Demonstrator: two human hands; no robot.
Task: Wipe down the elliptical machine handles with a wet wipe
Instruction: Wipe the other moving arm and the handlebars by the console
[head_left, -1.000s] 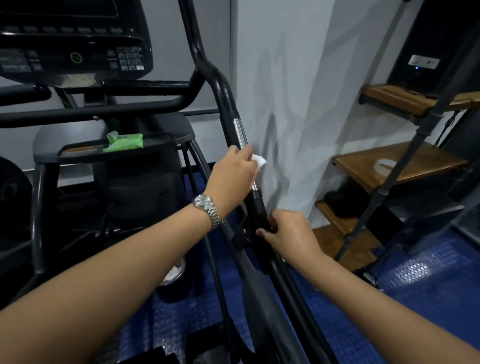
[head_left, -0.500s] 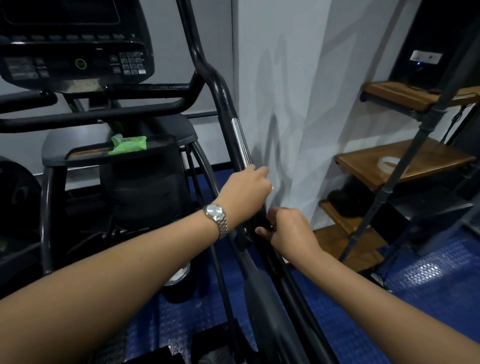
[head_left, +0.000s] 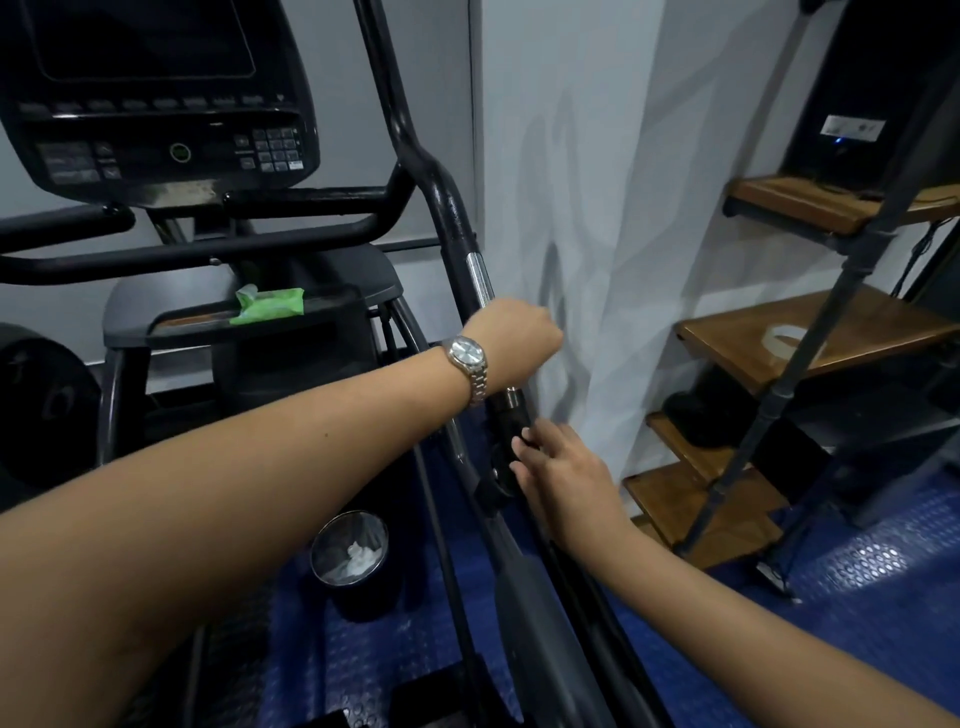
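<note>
Left hand (head_left: 514, 338) grips the elliptical handle (head_left: 448, 208), fist wrapped round the chrome section; the wipe itself is hidden, can't tell if it's in the fist. Right hand (head_left: 566, 478) sits lower, fingers fairly straight, touching the black collar. Green wipe pack (head_left: 268, 306) lies on the console tray (head_left: 363, 288).

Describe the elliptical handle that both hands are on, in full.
The handle is a long black metal-looking tube, slanting from top centre to the lower edge, with a bend and a chrome band mid-length. The left hand grips the chrome band; the right hand touches the black joint below.
</note>
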